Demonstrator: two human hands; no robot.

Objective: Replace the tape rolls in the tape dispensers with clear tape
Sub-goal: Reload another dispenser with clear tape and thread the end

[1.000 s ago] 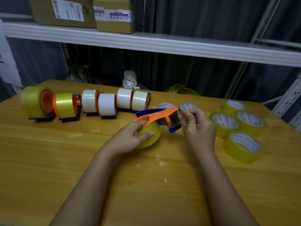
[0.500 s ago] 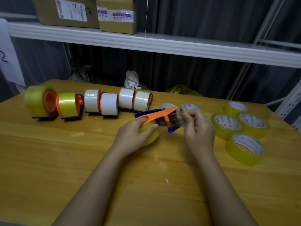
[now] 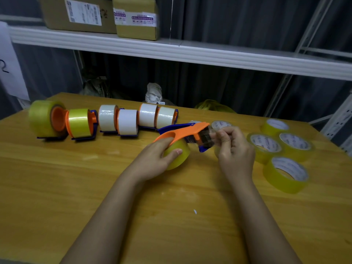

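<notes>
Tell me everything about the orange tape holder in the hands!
The dispenser looks plastic: an orange handle over a blue frame. It is tilted above the table, its cutter end to the right. A yellowish clear roll sits in it. The left hand holds the roll and handle; the right hand pinches tape at the cutter.

left hand (image 3: 158,159) bare | right hand (image 3: 235,149) bare | forearms apparently sleeveless
</notes>
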